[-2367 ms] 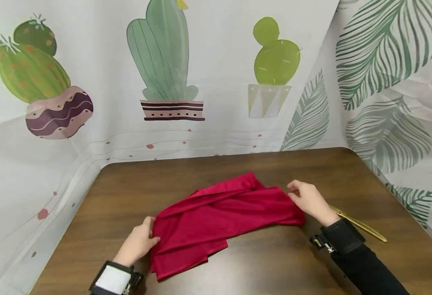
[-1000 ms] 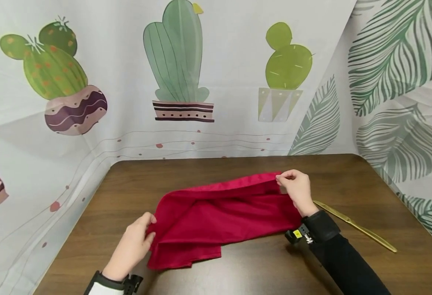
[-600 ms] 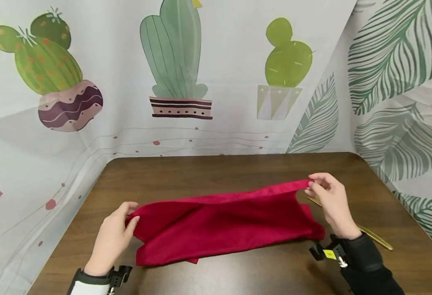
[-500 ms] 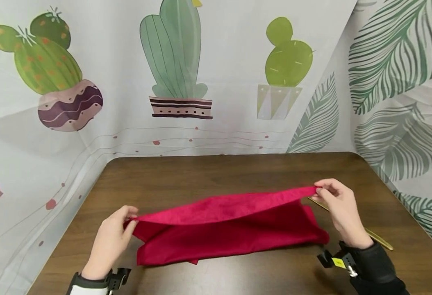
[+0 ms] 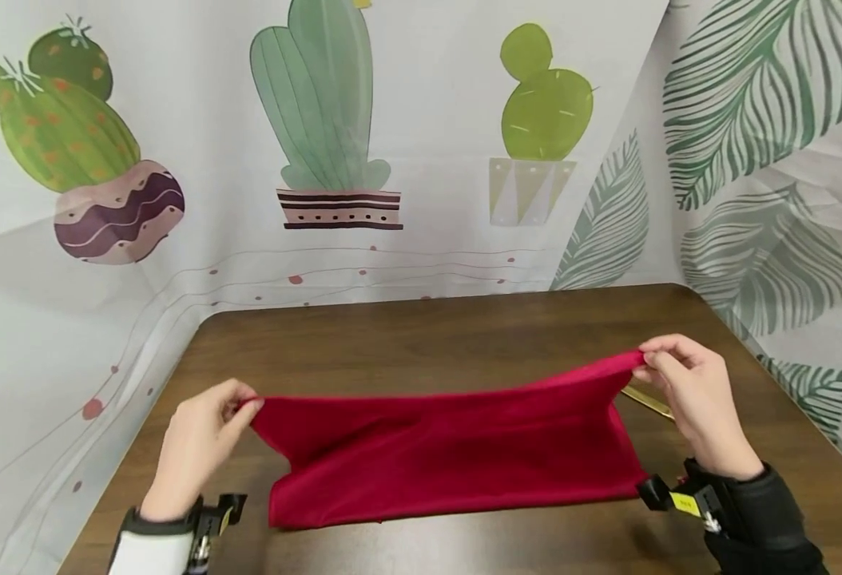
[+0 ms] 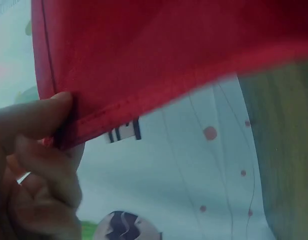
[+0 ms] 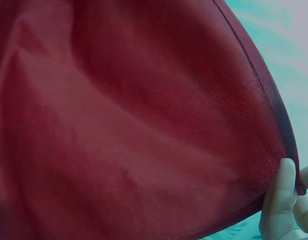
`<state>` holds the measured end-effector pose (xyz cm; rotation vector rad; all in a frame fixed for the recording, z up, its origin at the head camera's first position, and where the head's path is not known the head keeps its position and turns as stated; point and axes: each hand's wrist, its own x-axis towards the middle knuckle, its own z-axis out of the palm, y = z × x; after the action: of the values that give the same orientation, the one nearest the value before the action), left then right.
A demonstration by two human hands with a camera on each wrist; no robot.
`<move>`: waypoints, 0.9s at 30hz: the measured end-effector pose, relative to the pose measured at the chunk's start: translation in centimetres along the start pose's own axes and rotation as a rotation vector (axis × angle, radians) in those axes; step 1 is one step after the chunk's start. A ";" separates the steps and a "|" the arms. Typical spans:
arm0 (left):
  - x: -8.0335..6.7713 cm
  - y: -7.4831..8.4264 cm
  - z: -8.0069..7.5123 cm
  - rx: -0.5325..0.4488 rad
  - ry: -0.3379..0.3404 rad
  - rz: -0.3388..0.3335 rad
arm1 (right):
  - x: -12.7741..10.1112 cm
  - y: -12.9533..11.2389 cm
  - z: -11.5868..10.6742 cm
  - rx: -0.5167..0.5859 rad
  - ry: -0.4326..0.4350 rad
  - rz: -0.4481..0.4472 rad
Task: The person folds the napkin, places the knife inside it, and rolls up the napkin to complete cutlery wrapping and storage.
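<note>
- While both hands are raised a little above the brown wooden counter [image 5: 421, 335], a red cloth [image 5: 450, 447] is stretched between them, its upper hem pulled nearly straight from one hand to the other.
- At the cloth's left corner, the left hand [image 5: 201, 439] pinches the hem; the left wrist view shows the thumb and fingers [image 6: 41, 117] clamped on the stitched edge of the red cloth [image 6: 159, 55].
- At the opposite corner, the right hand [image 5: 694, 399] pinches the hem, held slightly higher than the left; in the right wrist view the fingertips [image 7: 281, 200] close on the corner of the red cloth [image 7: 133, 125], which fills most of that picture.
- Below the taut hem the fabric hangs down, and its lower edge lies on the counter near the front.
- Just beside the right hand, partly hidden behind the cloth's right corner, a slim gold-coloured utensil [image 5: 647, 401] lies on the counter; what kind it is cannot be told.
- Behind the counter hang curtains printed with potted cacti [image 5: 320, 120] and, to the right, green leaves [image 5: 752, 96].
- Each wrist wears a black strap.
</note>
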<state>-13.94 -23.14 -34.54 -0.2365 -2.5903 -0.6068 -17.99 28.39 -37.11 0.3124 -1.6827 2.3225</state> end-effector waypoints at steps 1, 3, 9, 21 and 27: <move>0.8 -0.3 0.1 -0.030 -0.005 -0.003 | 0.5 -0.3 0.6 0.018 0.000 0.011; 2.6 -0.9 0.6 -0.083 -0.020 -0.007 | 1.6 -0.4 1.4 0.061 0.007 0.040; 7.3 -2.4 3.5 -0.188 -0.043 -0.076 | 6.3 3.0 0.8 0.206 0.042 0.186; 9.6 -6.1 11.8 -0.084 -0.113 -0.159 | 9.0 7.2 2.9 -0.060 0.182 0.428; 8.8 -6.5 14.6 -0.035 -0.374 -0.072 | 8.4 9.8 2.2 -0.267 0.092 0.535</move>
<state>-29.29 -21.67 -44.37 -0.2932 -2.9598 -0.6894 -29.07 24.09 -42.52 -0.3338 -2.2023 2.3490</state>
